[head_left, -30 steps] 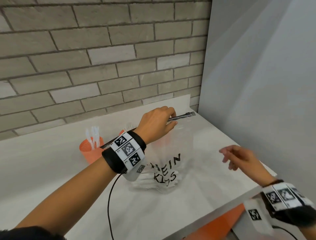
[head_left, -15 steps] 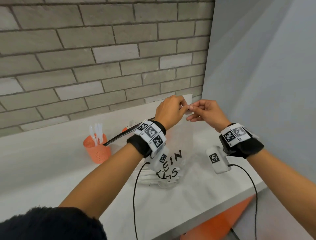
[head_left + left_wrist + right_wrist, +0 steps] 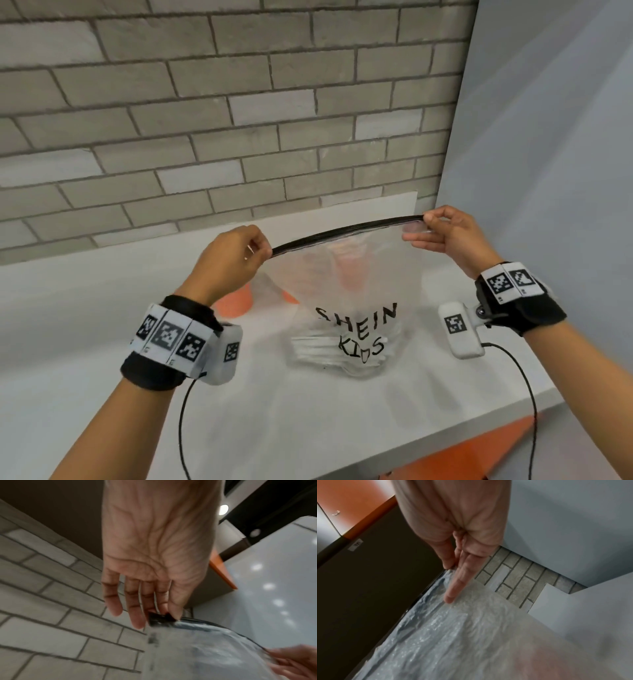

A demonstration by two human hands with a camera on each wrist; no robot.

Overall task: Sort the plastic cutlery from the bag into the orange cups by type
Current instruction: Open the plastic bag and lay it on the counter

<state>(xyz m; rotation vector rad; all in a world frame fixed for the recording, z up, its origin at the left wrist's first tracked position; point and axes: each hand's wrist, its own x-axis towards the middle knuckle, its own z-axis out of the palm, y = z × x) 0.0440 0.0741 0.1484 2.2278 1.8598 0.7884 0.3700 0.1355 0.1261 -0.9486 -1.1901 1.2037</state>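
Observation:
A clear plastic bag (image 3: 346, 284) printed "SHEIN KIDS" hangs upright over the white counter (image 3: 85, 325), with white plastic cutlery (image 3: 318, 349) piled in its bottom. Its black zip strip (image 3: 346, 231) is stretched between both hands. My left hand (image 3: 265, 251) pinches the strip's left end, and in the left wrist view the left hand (image 3: 163, 615) pinches the black strip (image 3: 157, 619). My right hand (image 3: 419, 226) pinches the right corner, and in the right wrist view the right hand (image 3: 452, 569) grips the bag (image 3: 453, 635). Orange cups (image 3: 234, 301) stand behind the bag, one orange cup (image 3: 349, 270) showing through the plastic.
A grey brick wall (image 3: 205, 120) runs behind the counter. A pale blue-grey panel (image 3: 548, 154) closes the right side. The counter's front edge (image 3: 445, 435) lies at lower right, with an orange surface (image 3: 479, 452) below it. Cables hang from both wrist cameras.
My right hand rose from the counter's right side to the bag's top and took hold of the zip strip's right end. Both hands have drawn apart, stretching the strip; the view moved closer.

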